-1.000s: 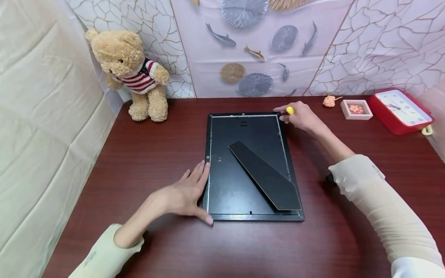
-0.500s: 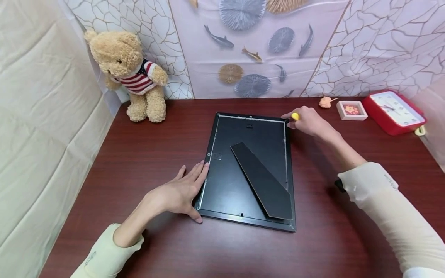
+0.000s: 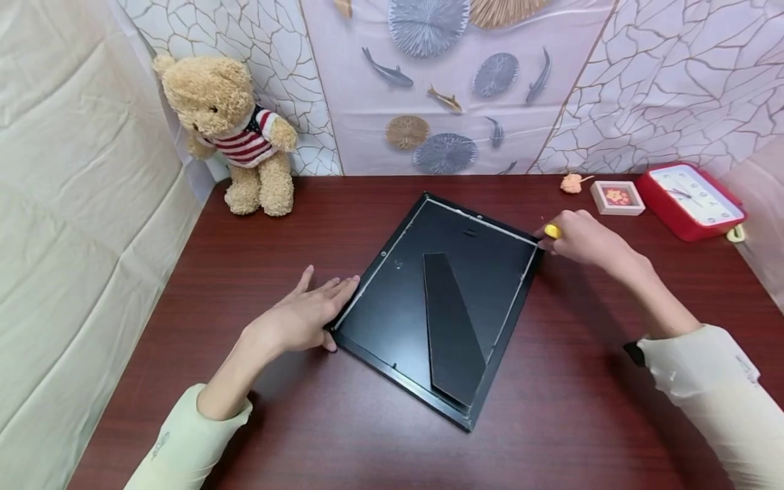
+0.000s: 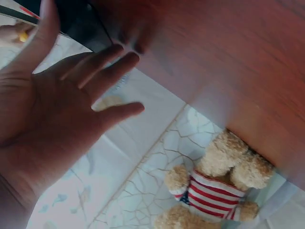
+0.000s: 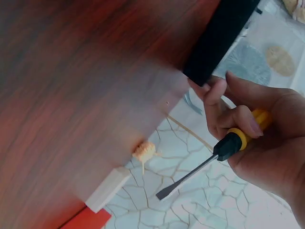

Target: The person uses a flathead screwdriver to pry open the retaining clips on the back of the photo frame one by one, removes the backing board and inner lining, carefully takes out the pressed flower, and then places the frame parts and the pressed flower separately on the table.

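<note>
A black picture frame [image 3: 392, 306] lies back side up on the table, turned askew, with its easel leg [image 3: 450, 327] angled across the back panel. My left hand [image 3: 294, 316] touches the frame's left corner with extended fingers; in the left wrist view its fingers [image 4: 112, 71] are spread. At the far right corner, the thumb and fingertips of my right hand [image 3: 584, 238] meet the frame. Curled fingers of that same hand hold a flat-blade screwdriver [image 5: 228, 145] with a yellow and black handle. From the head only its yellow end shows.
A teddy bear [image 3: 260, 139] in a striped sweater sits at the back left. Along the back right stand a small orange ornament [image 3: 572, 183], a small framed box [image 3: 617, 198] and a red clock [image 3: 692, 201]. Patterned cloth [image 3: 361, 146] hangs behind the table.
The picture frame has turned clockwise on the table. My right hand has come nearer and to the right with its corner; my left hand has shifted slightly left.
</note>
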Motion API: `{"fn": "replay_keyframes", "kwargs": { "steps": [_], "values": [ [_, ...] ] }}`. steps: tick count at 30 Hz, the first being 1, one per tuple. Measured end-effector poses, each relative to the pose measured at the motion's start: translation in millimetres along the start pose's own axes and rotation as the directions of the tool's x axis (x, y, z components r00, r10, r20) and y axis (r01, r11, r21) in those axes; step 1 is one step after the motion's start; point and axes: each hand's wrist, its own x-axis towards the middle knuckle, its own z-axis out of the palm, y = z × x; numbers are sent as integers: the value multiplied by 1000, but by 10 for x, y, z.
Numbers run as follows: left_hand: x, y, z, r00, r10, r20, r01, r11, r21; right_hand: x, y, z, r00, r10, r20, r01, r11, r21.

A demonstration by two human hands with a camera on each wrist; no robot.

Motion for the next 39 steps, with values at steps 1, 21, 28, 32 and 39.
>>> {"fn": "replay_keyframes", "kwargs": {
  "steps": [1,21,28,32,39],
  "values": [
    [8,-13,-32,1000,-14,-18,14,1000,22,-5,156,71,1000,21,4,-21,1000,-18],
    [598,-395,-179,890,-208,-406,228,974,0,-889,-1242,-392,967,166,194,-136,978,-157],
    [1188,-893,58,888,-201,-413,128,972,-198,-1074,-1573,-470,930,240,277,-187,961,-206],
    [1157,-726,-130,896,-209,-391,127,966,-223,-1121,-1632,-472,916,248,316,-188,960,-209],
    [1005,-269,-522,926,-229,-301,141,948,-285,-1171,-1694,-479,900,250,358,-181,959,-216]
  ]
}}
